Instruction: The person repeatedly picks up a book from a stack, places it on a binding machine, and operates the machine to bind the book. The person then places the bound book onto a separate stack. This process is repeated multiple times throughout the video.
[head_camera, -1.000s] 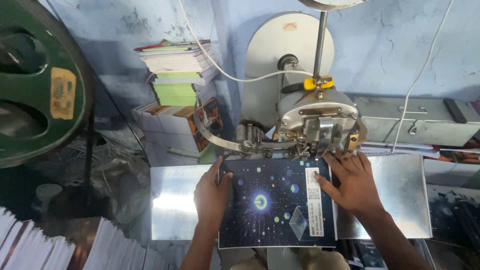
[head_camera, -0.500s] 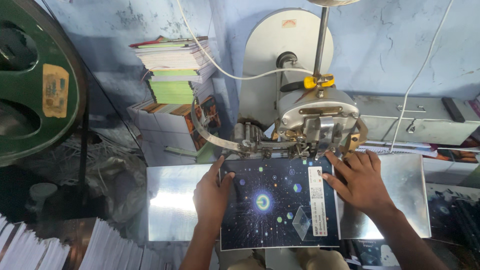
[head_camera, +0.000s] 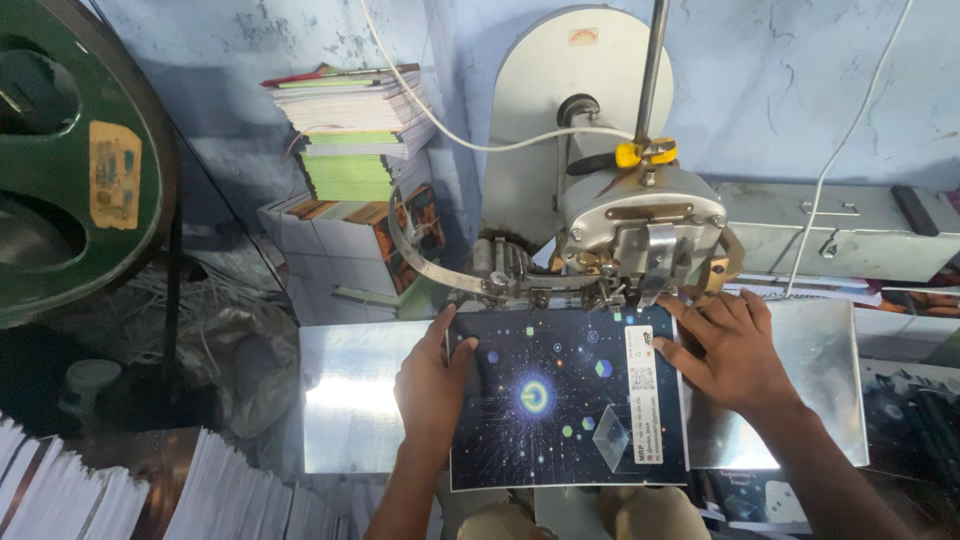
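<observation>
A dark blue booklet (head_camera: 560, 400) with a space-pattern cover lies flat on the shiny metal table (head_camera: 350, 400) of a stitching machine (head_camera: 640, 230). Its top edge sits under the machine head. My left hand (head_camera: 432, 385) presses on the booklet's left edge, thumb on the cover. My right hand (head_camera: 735, 345) lies flat across the booklet's upper right corner and the table beside it, fingers spread.
A stack of books (head_camera: 355, 130) stands on boxes at the back left. A big green wheel (head_camera: 70, 160) fills the upper left. White paper stacks (head_camera: 150, 495) sit at the lower left. More dark booklets (head_camera: 905, 420) lie at the right. A white cable (head_camera: 440, 120) hangs by the wall.
The booklet and both hands have shifted slightly toward me and to the right under the machine head. Both hands keep pressing it flat.
</observation>
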